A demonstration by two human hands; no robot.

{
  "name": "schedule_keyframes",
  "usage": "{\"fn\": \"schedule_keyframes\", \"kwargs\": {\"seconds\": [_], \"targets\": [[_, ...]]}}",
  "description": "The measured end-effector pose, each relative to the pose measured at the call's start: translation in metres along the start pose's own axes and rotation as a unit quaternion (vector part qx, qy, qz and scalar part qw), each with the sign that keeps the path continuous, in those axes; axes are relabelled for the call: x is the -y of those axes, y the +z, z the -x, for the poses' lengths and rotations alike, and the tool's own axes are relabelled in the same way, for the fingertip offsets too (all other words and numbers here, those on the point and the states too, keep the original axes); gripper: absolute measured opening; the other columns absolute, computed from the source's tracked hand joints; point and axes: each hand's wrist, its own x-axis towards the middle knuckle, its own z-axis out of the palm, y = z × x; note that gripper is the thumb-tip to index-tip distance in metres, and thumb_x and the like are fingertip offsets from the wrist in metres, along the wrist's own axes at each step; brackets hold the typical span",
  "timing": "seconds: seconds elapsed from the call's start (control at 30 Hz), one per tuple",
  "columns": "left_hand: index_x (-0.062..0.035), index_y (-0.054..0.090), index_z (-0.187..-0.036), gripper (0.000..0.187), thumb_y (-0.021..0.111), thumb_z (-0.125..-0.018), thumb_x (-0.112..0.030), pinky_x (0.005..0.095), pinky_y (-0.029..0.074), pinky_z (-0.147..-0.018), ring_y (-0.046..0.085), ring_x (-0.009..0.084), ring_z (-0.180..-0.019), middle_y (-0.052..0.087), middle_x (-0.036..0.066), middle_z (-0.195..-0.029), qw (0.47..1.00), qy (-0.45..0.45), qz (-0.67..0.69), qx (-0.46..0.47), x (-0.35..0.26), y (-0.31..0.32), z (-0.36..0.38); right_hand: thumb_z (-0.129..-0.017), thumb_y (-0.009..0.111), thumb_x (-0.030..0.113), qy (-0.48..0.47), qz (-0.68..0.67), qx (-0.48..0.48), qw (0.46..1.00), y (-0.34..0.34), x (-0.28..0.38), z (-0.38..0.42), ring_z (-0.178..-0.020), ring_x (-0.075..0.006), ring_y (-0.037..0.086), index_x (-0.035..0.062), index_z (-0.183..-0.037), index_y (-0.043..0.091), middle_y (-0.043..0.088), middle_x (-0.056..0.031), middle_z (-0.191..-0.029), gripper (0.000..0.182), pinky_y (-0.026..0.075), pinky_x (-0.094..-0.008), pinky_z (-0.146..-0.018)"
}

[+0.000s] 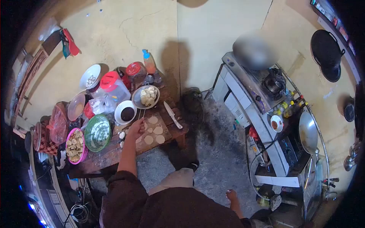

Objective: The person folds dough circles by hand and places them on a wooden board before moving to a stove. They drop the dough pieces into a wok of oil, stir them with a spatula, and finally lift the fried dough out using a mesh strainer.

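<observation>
My left hand (pixel 137 127) reaches over the wooden table, its fingers closed at the end of a thin two-wire handle. That handle belongs to a metal strainer (pixel 135 99) heaped with pale lumps (pixel 148 95). Just right of the hand, several flat dough rounds (pixel 159 139) lie on a floured wooden board (pixel 161 123). A white bowl (pixel 117 114) with dark contents stands left of the strainer. Past the board lies a knife (pixel 173 115) with a pale handle. Away from the table, my right hand (pixel 231 195) hangs low over the floor with its fingers curled; I see nothing in them.
Left on the table (pixel 97 164) are a green plate (pixel 98 133), a pink-rimmed basket (pixel 85 156) of pale pieces and a red-lidded container (pixel 110 80). An orange bottle (pixel 150 67) stands behind. Across the floor (pixel 220 152), a stove (pixel 247 81) and a wok (pixel 308 131) occupy the right side.
</observation>
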Motion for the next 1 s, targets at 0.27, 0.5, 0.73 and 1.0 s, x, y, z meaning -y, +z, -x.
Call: {"fn": "schedule_keyframes", "kwargs": {"seconds": [0.27,0.5,0.73,1.0], "targets": [[0.0004,0.054,-0.090,0.030,0.061,-0.083,-0.028,0.0278,0.044,-0.056,0.052,0.0138,-0.059,0.052,0.005,-0.068,0.821,0.329,-0.330,-0.329,0.003,-0.006,0.035,-0.077,0.057,0.032,0.042,-0.066,0.114,0.990,0.043,0.023,0.065,-0.102,-0.0375,0.055,0.0055,-0.109,0.059,0.061,-0.0195,-0.105,0.041,0.044,-0.0420,-0.089],[0.0011,0.055,-0.086,0.019,0.059,-0.079,-0.016,0.0406,0.043,-0.063,0.055,0.0317,-0.071,0.057,0.016,-0.078,0.687,0.469,-0.509,-0.219,0.070,-0.052,0.076,-0.081,0.056,0.026,-0.165,-0.021,-0.023,0.986,-0.011,0.235,0.102,-0.087,-0.0293,0.063,0.0038,-0.108,0.058,0.064,-0.0166,-0.094,0.036,0.049,-0.0377,-0.075],[-0.0052,0.058,-0.103,0.031,0.057,-0.076,-0.022,0.0469,0.036,-0.084,0.052,0.0322,-0.096,0.059,0.014,-0.092,0.574,0.476,-0.666,-0.033,0.058,-0.042,0.046,-0.077,0.058,0.013,-0.475,-0.022,-0.075,0.877,-0.004,0.553,0.086,-0.097,-0.0340,0.053,0.0042,-0.102,0.058,0.057,-0.0166,-0.102,0.026,0.043,-0.0413,-0.082],[-0.0114,0.054,-0.117,0.043,0.056,-0.076,-0.026,0.0549,0.031,-0.088,0.044,0.0329,-0.109,0.049,0.013,-0.116,0.524,0.422,-0.739,0.030,0.046,-0.061,0.015,-0.072,0.061,0.013,-0.530,0.163,-0.187,0.811,0.040,0.672,0.036,-0.092,-0.0333,0.051,0.0032,-0.095,0.060,0.055,-0.0140,-0.096,0.025,0.043,-0.0424,-0.079]]}}
